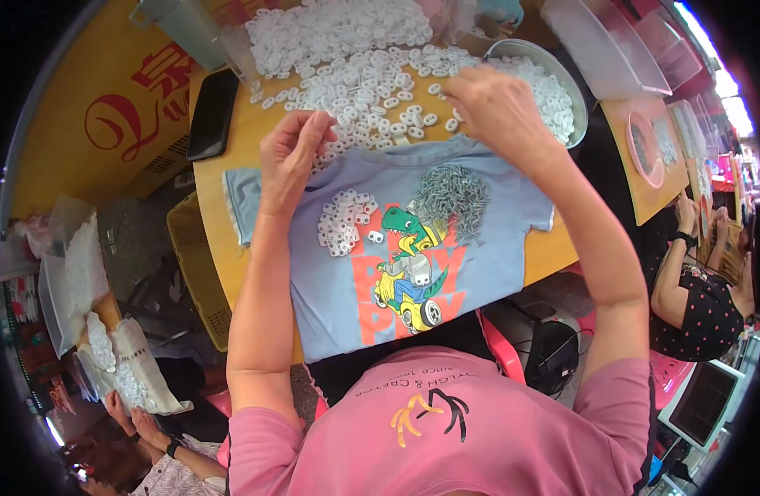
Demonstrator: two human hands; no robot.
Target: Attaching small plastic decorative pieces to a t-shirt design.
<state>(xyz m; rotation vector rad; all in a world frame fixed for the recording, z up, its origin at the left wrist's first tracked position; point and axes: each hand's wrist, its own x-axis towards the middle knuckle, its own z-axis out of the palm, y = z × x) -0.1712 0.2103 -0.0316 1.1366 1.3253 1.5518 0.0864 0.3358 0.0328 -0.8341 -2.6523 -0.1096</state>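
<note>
A large heap of small white oval plastic pieces (pixel 338 41), with holes through them, spreads over the far part of the table (pixel 553 240). My left hand (pixel 293 157) is closed in a pinch at the heap's near left edge; what lies between its fingertips is too small to tell. My right hand (pixel 500 112) has its fingers drawn together over the pieces, beside a round bowl (pixel 580 107) filled with similar white pieces. A blue T-shirt (pixel 326 306) with a dinosaur print lies flat nearer me. On it rest a small cluster of white pieces (pixel 343 223) and a pile of grey screws (pixel 452 198).
At the table's left edge lies a black phone (pixel 213 114). A clear plastic bin (pixel 607 58) stands beyond the bowl, and a yellow crate (pixel 196 264) is left of the table. Other people work at both sides, one at the right (pixel 698 298) near a pink basin (pixel 644 149).
</note>
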